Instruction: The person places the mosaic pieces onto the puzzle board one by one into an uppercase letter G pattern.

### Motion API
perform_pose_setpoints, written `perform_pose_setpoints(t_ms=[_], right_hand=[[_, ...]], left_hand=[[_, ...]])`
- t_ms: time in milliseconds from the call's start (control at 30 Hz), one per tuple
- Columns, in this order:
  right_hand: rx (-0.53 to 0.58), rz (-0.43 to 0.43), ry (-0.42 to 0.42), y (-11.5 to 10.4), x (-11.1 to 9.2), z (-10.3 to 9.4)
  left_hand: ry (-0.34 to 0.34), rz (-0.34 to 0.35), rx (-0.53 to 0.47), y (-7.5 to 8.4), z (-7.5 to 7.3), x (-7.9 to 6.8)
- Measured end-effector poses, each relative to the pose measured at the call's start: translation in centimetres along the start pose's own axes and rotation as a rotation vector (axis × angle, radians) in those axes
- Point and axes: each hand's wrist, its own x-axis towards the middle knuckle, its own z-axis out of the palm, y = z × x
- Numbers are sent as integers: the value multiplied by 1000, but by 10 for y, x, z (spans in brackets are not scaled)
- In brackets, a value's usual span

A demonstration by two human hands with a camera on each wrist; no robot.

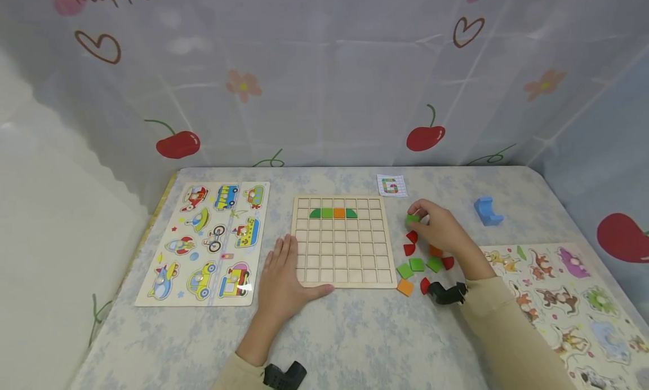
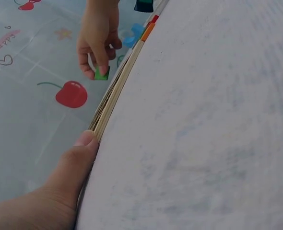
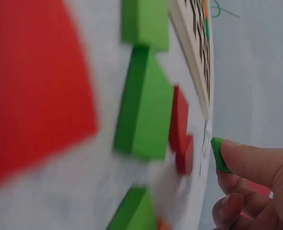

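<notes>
Between the thumb and fingers of my right hand is a green square block, raised above the table in the right wrist view. My left hand lies with fingers outstretched along the left side of a wooden grid board, its thumb at the near edge. Near the board's top, one row holds a dark green quarter-round piece, a light green square, an orange square and another dark green quarter-round. Loose green squares, red quarter-rounds and orange squares lie below my right hand.
A small pattern card lies beyond the board's far right corner. A blue block-like object sits farther right. One picture puzzle with vehicles lies at left, and an animal puzzle is partly under my right sleeve.
</notes>
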Motion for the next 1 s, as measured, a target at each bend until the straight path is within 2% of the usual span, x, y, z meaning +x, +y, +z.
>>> perform_pose_setpoints(t_ms=[167,333,600,800,1000], right_hand=[[33,-63,-39,-21,10,11],[85,-127,-50,-46,21,26],[158,-222,-113,-95,42,61],[138,-230,-132,-126,53,90],[37,-217,-110,-139,57,103]], left_hand=[[22,7,-18,0,-1,-1],[6,5,-18,1,-2,-1],[-12,34,-22,0,-6,-2],[-12,65,-15,-3,-7,-2],[-19,74,-8,-6,-7,-2]])
